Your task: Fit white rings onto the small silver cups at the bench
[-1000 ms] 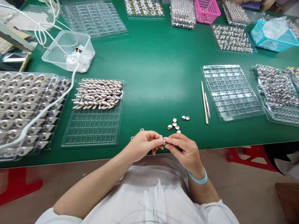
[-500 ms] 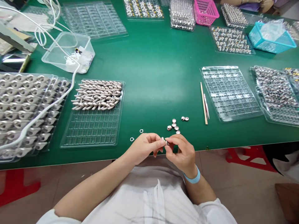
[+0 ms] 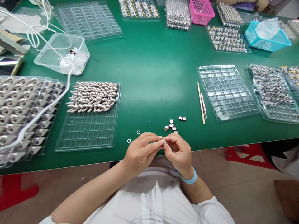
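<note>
My left hand (image 3: pixel 142 151) and my right hand (image 3: pixel 179 153) meet fingertip to fingertip just over the table's near edge. Pinched between them is a small shiny metal part (image 3: pixel 165 141), mostly hidden by the fingers. Both hands are closed on it. Just beyond my right hand lie several small round silver caps (image 3: pixel 171 125), some showing a hollow side. To the left of my left hand rest two small white rings (image 3: pixel 129 141), each with a little tab.
At left, a clear tray (image 3: pixel 88 130) is half filled with metal parts, beside a larger filled tray (image 3: pixel 21 115). A white cable (image 3: pixel 44 110) crosses there. At right lie a wooden stick (image 3: pixel 201 102), tweezers (image 3: pixel 203 105) and a clear tray (image 3: pixel 229 93).
The left fingers have straightened and moved over the metal part, hiding more of it. The right hand keeps its pinch. The whole view has shifted slightly.
</note>
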A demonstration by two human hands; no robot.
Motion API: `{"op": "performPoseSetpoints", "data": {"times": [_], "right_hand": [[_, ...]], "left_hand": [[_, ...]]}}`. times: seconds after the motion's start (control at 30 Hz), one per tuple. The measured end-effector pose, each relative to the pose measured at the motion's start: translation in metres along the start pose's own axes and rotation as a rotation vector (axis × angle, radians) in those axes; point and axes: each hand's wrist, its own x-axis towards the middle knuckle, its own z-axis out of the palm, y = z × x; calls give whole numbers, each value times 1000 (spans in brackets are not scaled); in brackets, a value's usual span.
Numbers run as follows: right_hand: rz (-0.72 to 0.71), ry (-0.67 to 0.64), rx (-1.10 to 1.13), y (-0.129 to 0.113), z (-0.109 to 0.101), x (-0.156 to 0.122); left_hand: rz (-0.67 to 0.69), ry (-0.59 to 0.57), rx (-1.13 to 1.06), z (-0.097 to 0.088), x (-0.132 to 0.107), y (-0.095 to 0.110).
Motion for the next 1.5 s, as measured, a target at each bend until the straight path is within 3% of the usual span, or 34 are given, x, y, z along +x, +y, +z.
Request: {"op": "performPoseSetpoints", "data": {"times": [0.33, 0.63, 1.5], "right_hand": [[64, -162, 208, -6, -12, -3], [143, -160, 316, -10, -10, 0], [109, -141, 338, 1, -8, -5]], "left_hand": [[-41, 4, -50, -5, -1, 2], [-26, -21, -60, -6, 1, 4], [19, -25, -72, -11, 2, 5]]}}
